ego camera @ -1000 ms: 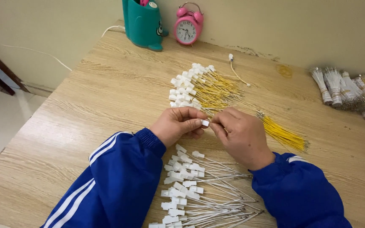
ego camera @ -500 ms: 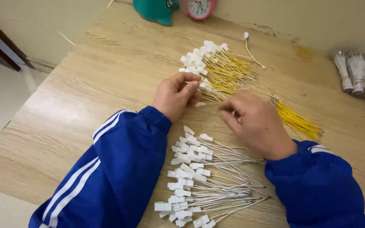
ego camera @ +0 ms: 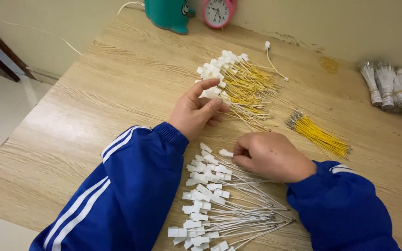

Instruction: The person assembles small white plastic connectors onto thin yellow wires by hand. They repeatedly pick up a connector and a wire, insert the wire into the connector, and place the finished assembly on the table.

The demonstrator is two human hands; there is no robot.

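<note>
Yellow wires [ego camera: 250, 88], white connectors [ego camera: 201, 195], blue white-striped sleeves [ego camera: 131, 186].

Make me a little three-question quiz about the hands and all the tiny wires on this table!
1. True or false: the left hand is at the pile of yellow wires with white plugs.
2. Which pile is the right hand resting on?
A. the bare yellow wire bundle
B. the white wires with white plugs
C. the wrapped bundles at the table's far right
3. Fill in: the round clock at the back of the wooden table is ____ in colour.

Key: 1 true; 2 B; 3 pink.
</note>
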